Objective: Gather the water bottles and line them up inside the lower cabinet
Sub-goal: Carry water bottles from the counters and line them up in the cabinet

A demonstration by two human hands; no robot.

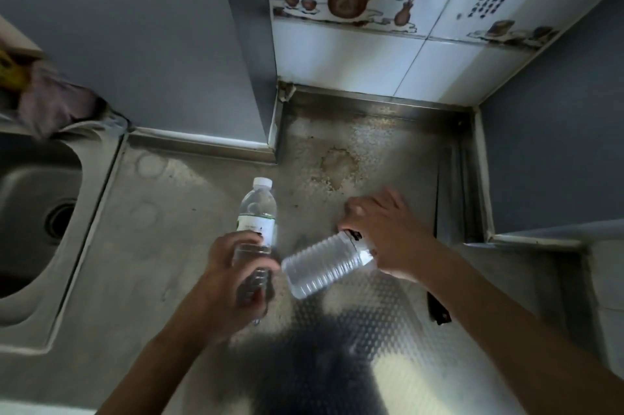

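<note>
Steel worktop (388, 151), mid-frame. My left hand (233, 276) grips upright bottle (258, 212); right hand (385, 228) grips tilted bottle (327, 266). Gathering step; next, carry both down to cabinet, not visible.

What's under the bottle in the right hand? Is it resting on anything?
Below the tilted bottle gripped by the right hand lies only the dimpled metal counter. Whether it touches the counter cannot be told. Its cap end is hidden by the hand.

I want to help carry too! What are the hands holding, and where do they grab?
The left hand grips an upright clear plastic water bottle round its lower body. The right hand holds a tilted clear ribbed bottle at its top end.
</note>
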